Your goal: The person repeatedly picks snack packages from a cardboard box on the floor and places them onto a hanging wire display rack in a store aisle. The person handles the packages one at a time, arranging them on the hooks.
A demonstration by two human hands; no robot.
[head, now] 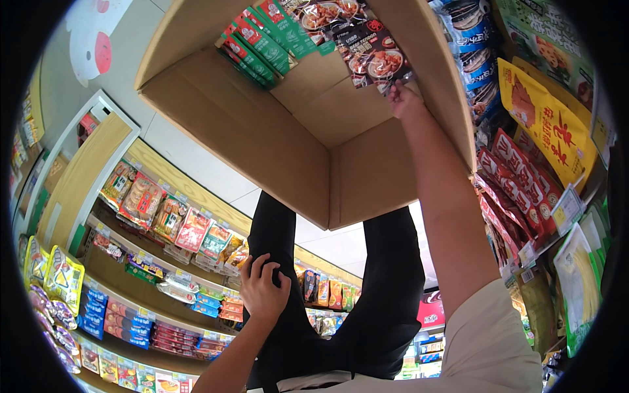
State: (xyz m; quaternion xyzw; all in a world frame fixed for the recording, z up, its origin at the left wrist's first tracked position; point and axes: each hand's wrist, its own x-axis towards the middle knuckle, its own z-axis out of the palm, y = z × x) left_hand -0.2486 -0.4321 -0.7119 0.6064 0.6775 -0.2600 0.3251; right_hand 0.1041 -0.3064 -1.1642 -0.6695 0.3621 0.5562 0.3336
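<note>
In front of me stands an open cardboard box (363, 186), with snack packets lying at its far end. My right hand (405, 100) reaches inside, its fingertips pinching the near edge of a dark snack packet (385, 61) that has food pictured on it. Other dark packets (322, 17) lie behind that one. Beside them, on the left of the box, is a row of green and red snack packets (260, 46). My left hand (265, 285) holds nothing and rests on my thigh in black trousers (275, 236), fingers spread.
Close on the right, a display rack holds a yellow snack bag (548, 118), red packets (516, 182), blue packets (474, 64) and a price tag (567, 209). Store shelves (167, 265) with packaged snacks run along the left. Pale floor tiles (196, 162) lie between box and shelves.
</note>
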